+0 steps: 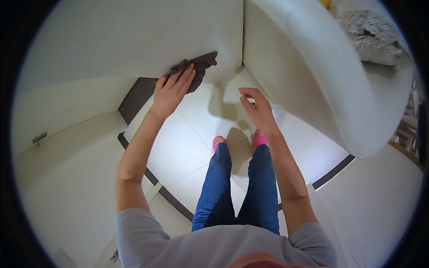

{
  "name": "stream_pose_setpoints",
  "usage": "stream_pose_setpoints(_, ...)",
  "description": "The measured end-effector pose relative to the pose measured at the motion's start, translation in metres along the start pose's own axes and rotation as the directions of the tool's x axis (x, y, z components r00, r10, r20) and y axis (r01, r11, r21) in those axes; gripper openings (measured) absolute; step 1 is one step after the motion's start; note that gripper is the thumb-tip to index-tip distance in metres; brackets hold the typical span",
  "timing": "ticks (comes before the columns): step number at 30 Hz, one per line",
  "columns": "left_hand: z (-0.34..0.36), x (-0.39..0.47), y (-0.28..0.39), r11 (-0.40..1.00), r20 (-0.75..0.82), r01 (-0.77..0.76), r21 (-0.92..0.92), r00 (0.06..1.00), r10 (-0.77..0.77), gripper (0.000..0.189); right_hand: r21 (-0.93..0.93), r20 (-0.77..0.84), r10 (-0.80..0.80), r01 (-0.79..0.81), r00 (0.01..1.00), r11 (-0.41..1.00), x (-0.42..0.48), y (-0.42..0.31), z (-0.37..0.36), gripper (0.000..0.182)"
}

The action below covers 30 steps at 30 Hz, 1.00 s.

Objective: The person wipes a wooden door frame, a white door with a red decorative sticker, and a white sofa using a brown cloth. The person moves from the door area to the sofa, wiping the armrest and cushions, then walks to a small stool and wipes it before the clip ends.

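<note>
A crumpled dark brown cloth [201, 68] lies under the fingers of my left hand [171, 90], which presses it flat against the lower part of a pale wall-like panel [150, 37]. Part of the cloth sticks out above and to the right of my fingertips. My right hand [256, 107] hangs in the air over the tiled floor, its fingers loosely curled and nothing seen in them. It is near the large pale curved panel [301, 80] on the right, with a visible gap between.
White floor tiles [187, 134] lie below, with my feet in pink slippers [219, 141]. Dark strips [333, 172] edge the floor. At the upper right, lacy white fabric [372, 37] rests behind the curved panel. A metal latch [39, 138] is fixed at the far left.
</note>
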<state>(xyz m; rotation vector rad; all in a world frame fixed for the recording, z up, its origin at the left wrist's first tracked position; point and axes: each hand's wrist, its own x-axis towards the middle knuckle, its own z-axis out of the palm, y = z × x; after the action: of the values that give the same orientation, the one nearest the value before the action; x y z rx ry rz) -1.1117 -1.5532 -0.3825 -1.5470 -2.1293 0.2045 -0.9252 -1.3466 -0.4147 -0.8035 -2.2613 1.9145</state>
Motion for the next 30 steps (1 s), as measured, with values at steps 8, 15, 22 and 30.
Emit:
stream_pose_setpoints(8,-0.164,0.043,-0.052,0.770,-0.474,0.418,-0.482,0.615,-0.630,0.058,0.105,-0.016,-0.076,0.077,0.997,0.991,-0.056,-0.114,-0.044,0.024)
stream_pose_setpoints(15,-0.148,0.054,-0.012,0.374,-0.210,0.449,-0.812,0.374,-0.903,0.050,0.058,-0.026,-0.093,0.094,0.995,0.994,-0.075,-0.183,-0.081,0.023)
stream_pose_setpoints(22,-0.173,0.126,0.083,0.024,0.179,0.295,-0.955,0.640,-0.747,0.055,-0.398,-0.359,-0.358,0.206,0.862,0.894,-0.073,-0.160,-0.186,0.028)
stream_pose_setpoints(30,-0.179,0.266,0.216,0.605,0.132,0.192,-0.773,0.981,-0.142,0.078,-0.794,-0.489,-0.481,-0.143,0.727,0.592,-0.036,-0.078,-0.255,0.033)
